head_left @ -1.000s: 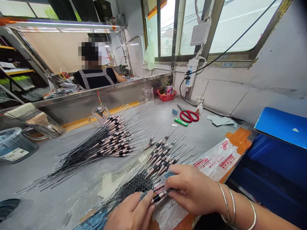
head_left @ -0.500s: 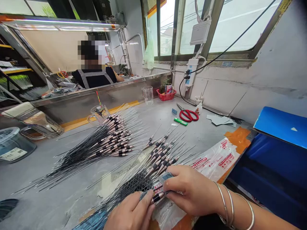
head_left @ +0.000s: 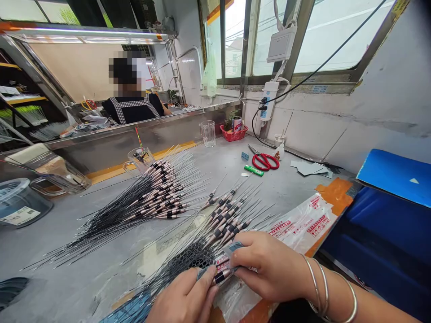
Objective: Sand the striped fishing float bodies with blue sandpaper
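Observation:
A fishing float point(head_left: 221, 276) with a pinkish body and a black band lies between my two hands near the front edge. My left hand point(head_left: 185, 296) is closed round its left end, and a bit of grey sheet shows by the thumb. My right hand point(head_left: 266, 264) pinches a folded piece of grey sandpaper point(head_left: 233, 247) against the float's right end; the fingers hide part of both. Just beyond my hands lies a loose bunch of similar floats point(head_left: 224, 220) with thin dark stems. A larger bunch of floats point(head_left: 161, 193) rests further left.
Red-handled scissors point(head_left: 266, 161), a green box cutter point(head_left: 253, 170) and grey sheets point(head_left: 311, 168) lie at the back right. Glass mugs point(head_left: 208, 133) and a plastic tub point(head_left: 23, 204) stand behind and left. A blue box point(head_left: 393, 179) is at the right. A person point(head_left: 134, 107) sits beyond the partition.
The view has shifted very slightly. Both hands keep the same grip and position on the float, and the bunches lie as before.

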Demonstrator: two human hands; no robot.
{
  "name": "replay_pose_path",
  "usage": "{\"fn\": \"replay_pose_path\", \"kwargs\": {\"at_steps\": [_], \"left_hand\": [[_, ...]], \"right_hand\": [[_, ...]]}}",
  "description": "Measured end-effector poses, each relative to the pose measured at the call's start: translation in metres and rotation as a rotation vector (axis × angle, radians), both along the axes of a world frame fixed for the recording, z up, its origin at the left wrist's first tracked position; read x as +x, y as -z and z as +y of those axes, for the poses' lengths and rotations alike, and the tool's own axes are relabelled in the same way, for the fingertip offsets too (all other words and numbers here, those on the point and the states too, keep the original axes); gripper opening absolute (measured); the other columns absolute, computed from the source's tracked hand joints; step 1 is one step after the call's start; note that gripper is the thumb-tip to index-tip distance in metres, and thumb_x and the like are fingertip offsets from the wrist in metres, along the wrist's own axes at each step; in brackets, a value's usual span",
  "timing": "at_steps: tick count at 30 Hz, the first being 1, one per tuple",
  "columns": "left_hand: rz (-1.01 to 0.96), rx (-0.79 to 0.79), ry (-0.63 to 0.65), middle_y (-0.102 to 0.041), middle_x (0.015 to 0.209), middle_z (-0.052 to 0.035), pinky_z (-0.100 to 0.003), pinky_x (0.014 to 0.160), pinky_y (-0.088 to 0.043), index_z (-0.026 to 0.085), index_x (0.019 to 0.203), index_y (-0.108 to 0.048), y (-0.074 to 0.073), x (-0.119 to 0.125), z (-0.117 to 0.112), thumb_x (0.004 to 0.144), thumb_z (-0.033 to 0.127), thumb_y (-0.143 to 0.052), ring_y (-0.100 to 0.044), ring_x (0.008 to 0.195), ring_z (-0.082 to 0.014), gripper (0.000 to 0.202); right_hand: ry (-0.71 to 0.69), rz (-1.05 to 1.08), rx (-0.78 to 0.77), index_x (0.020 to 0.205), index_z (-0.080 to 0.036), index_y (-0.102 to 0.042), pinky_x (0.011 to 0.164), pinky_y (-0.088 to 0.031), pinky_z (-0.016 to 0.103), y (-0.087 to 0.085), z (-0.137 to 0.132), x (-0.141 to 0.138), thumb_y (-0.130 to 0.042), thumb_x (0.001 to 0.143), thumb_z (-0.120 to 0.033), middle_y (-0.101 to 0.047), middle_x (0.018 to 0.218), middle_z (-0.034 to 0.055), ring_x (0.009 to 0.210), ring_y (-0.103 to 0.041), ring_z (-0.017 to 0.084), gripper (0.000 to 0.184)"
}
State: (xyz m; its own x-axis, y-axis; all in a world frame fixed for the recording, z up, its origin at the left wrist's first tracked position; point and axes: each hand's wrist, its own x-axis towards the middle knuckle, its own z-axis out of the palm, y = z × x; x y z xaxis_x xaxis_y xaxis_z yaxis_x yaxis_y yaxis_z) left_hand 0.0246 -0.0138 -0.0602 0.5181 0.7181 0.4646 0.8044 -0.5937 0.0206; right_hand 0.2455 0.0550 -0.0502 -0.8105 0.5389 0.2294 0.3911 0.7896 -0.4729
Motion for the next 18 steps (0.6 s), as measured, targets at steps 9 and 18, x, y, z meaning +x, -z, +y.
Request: {"fn": "replay_pose_path", "kwargs": {"at_steps": [9,18], "left_hand": [[0.013,-0.026,0.009,-0.063,0.066,-0.0023,-0.019,0.046,-0.054,0.017,0.106,-0.064,0.003,-0.0028,-0.0015,0.1,0.031,-0.032,-0.065,0.052,-0.0129,0.035],[0.019,-0.026,0.007,-0.063,0.066,-0.002,-0.019,0.047,-0.053,0.017,0.107,-0.063,0.0017,-0.0026,-0.0018,0.1,0.031,-0.032,-0.065,0.054,-0.0128,0.034]], "right_hand": [[0.02,-0.016,0.014,0.081,-0.017,-0.064,0.056,-0.031,0.027,0.0017,0.0001,-0.0007,-0.054,0.079,-0.019,-0.053,0.073,0.0031,0.067,-0.049,0.015,0.01],[0.046,0.029,0.001,0.079,-0.017,-0.064,0.055,-0.029,0.026,0.0022,-0.0007,0.0016,-0.055,0.078,-0.019,-0.05,0.071,0.0023,0.065,-0.046,0.014,0.009]]}}
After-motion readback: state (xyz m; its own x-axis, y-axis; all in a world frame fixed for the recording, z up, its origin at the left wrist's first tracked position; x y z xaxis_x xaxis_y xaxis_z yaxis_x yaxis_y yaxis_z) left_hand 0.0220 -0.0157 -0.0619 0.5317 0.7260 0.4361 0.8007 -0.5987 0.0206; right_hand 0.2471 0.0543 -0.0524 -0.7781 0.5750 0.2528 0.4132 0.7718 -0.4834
